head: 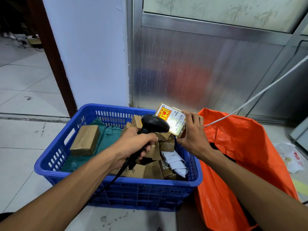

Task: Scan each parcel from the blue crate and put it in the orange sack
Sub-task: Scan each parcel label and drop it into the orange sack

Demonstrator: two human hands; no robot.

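Note:
My left hand [133,145] grips the handle of a black barcode scanner [155,125] above the blue crate [116,182]. The scanner's head points at a small cardboard parcel [173,120] with a white label and a red-and-yellow sticker, lit by the scanner's light. My right hand [193,134] holds that parcel tilted over the crate's right rim, label facing the scanner. The crate holds several brown boxes, a green mailer bag [106,140] and a grey mailer [176,164]. The orange sack [241,147] stands open right of the crate.
The crate and sack sit on a tiled floor against a white pillar [93,55] and a metal-framed partition [208,64]. A white cable [260,92] runs down from the upper right towards the sack. The scanner's black cord [106,185] hangs over the crate's front. Crumpled plastic [290,157] lies at right.

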